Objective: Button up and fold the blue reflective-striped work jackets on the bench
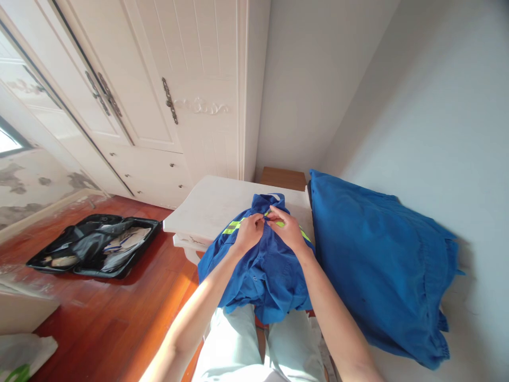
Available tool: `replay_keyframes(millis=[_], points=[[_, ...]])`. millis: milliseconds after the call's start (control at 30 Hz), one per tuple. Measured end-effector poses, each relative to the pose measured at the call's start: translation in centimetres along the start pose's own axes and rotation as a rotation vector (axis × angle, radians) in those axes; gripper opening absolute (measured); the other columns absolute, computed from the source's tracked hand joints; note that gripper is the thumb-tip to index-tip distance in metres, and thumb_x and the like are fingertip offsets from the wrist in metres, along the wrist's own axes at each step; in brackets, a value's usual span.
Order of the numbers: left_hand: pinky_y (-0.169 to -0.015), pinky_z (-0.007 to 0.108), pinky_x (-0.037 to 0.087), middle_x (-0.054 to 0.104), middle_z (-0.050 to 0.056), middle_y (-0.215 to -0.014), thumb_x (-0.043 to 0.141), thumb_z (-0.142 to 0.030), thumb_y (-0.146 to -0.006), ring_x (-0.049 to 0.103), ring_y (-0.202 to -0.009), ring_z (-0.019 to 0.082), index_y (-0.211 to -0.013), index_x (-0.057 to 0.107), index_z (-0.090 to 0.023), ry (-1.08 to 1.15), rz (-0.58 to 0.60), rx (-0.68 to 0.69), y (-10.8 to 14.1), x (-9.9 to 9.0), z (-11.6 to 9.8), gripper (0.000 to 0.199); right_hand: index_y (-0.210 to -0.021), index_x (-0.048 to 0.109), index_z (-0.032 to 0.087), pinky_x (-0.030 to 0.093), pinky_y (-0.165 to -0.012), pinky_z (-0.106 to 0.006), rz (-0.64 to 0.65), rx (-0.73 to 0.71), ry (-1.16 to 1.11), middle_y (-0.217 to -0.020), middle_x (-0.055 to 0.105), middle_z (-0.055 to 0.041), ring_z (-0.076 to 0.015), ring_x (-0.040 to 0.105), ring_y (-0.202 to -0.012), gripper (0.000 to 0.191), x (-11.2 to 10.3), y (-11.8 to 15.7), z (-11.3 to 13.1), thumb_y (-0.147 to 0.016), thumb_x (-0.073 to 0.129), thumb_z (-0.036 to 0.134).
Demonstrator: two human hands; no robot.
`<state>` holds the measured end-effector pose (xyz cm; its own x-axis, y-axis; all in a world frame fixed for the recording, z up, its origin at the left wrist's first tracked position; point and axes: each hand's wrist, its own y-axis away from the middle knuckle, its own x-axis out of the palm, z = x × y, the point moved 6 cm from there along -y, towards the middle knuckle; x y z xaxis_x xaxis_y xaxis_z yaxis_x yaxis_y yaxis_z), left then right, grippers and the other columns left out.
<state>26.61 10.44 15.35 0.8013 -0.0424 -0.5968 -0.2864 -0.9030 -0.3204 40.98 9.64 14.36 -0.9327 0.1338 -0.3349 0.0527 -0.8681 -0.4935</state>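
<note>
A blue work jacket (258, 270) with yellow-green reflective bands lies over the front of a white table (222, 196), its collar pointing away from me and its lower part hanging over the edge by my legs. My left hand (252, 231) pinches the front of the jacket just below the collar. Close beside it, my right hand (285, 227) also has its fingers closed on the jacket's front at the reflective band. The fingertips of both hands nearly meet there. What exactly lies between them is too small to make out.
To the right, a large blue cloth (377, 254) is draped beside the table against the wall. An open black suitcase (95, 244) with clothes lies on the red wooden floor (155, 297) at left. White wardrobe doors (199, 63) stand behind; a brown box (283, 178) sits beyond the table.
</note>
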Motion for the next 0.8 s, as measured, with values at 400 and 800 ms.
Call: replay_keyframes(millis=[400,800], points=[[-0.082,0.025,0.046,0.067,0.006,-0.089,0.046,-0.011,-0.09,0.059,-0.087,0.015,-0.081,0.068,-0.017,0.033,0.029,0.304,-0.3,0.3,0.8,0.025,-0.107,0.069,0.016,0.057,-0.074,-0.035,0.037,0.479,-0.394,-0.083,0.072,-0.0055,-0.0201,0.069,-0.077,0.053,0.1,-0.6,-3.3,-0.058,0.08,0.033],[-0.099,0.04,0.044,0.06,0.019,-0.127,0.051,-0.031,-0.091,0.058,-0.116,0.028,-0.121,0.06,-0.012,-0.309,-0.049,-0.098,-0.9,-5.3,8.8,0.037,-0.114,0.066,0.014,0.045,-0.1,-0.054,0.056,0.446,0.579,-0.12,0.065,-0.0224,-0.0411,0.059,-0.117,0.056,-9.5,3.4,-4.8,-0.065,0.081,0.036]])
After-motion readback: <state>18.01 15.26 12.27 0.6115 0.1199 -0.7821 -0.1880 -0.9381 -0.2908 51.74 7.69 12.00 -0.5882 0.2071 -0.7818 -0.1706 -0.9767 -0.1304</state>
